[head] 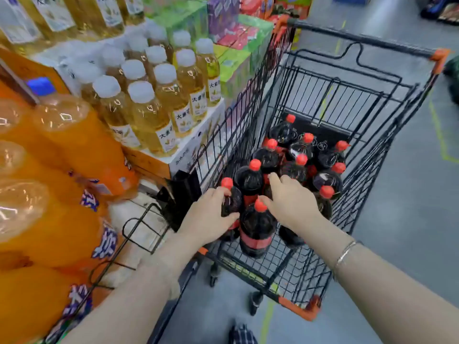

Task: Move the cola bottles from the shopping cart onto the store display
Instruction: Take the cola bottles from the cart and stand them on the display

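Several dark cola bottles (298, 167) with red caps stand in a black wire shopping cart (387, 135). My left hand (208, 217) wraps around the leftmost cola bottle (229, 197), just below its red cap. My right hand (290, 199) lies spread over the bottles at the cart's near end; its thumb touches the cap of the nearest cola bottle (257, 229), and I cannot tell whether it grips anything. The store display (149, 165) stands to the left of the cart.
Large orange soda bottles (62, 170) fill the near left. Yellow tea bottles (159, 100) with white caps stand on white boxes behind them. Colourful cartons (233, 38) are stacked beyond. A black wire holder (146, 227) hangs by the cart. Grey floor lies to the right.
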Demonstrator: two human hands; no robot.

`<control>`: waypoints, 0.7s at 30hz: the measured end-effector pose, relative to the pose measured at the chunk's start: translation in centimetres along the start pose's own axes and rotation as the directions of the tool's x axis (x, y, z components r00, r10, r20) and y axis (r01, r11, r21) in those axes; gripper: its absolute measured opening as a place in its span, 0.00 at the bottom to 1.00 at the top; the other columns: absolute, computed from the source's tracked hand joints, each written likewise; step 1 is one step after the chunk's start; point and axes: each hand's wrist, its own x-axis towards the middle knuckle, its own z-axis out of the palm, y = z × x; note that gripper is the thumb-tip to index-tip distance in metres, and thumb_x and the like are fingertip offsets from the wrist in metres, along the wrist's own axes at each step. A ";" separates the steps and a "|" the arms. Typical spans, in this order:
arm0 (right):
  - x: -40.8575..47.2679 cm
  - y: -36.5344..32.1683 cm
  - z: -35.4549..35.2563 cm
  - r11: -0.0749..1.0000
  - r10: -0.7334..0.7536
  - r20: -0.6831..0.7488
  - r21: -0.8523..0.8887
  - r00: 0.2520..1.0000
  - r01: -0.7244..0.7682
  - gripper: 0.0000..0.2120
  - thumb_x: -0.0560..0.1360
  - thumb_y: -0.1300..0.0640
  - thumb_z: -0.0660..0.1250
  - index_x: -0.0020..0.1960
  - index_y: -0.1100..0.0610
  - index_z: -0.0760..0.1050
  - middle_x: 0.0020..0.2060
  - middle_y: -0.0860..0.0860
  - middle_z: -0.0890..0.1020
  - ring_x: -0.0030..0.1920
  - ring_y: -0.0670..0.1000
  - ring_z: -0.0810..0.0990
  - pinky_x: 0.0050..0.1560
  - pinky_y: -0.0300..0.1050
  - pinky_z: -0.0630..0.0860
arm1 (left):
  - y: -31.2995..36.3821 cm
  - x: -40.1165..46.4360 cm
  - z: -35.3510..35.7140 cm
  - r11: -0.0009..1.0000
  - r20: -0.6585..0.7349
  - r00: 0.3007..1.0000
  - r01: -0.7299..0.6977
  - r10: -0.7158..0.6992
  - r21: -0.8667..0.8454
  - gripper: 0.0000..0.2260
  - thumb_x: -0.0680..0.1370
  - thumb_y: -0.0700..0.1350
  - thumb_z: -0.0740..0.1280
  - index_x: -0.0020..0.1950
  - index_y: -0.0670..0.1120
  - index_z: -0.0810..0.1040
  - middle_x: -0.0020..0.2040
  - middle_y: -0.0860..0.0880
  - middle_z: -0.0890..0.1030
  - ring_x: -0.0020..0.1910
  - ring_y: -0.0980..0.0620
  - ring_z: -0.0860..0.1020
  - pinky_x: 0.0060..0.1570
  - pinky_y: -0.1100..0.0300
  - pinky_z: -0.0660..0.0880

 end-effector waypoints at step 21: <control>5.3 0.4 6.9 0.995 -0.094 0.287 -0.015 0.953 0.103 0.20 0.79 0.47 0.60 0.64 0.58 0.62 0.54 0.58 0.77 0.55 0.62 0.77 0.44 0.52 0.72 | -3.0 4.1 5.4 0.994 0.096 0.990 0.108 -0.106 -0.013 0.22 0.75 0.53 0.67 0.66 0.50 0.66 0.60 0.49 0.72 0.60 0.49 0.73 0.61 0.50 0.71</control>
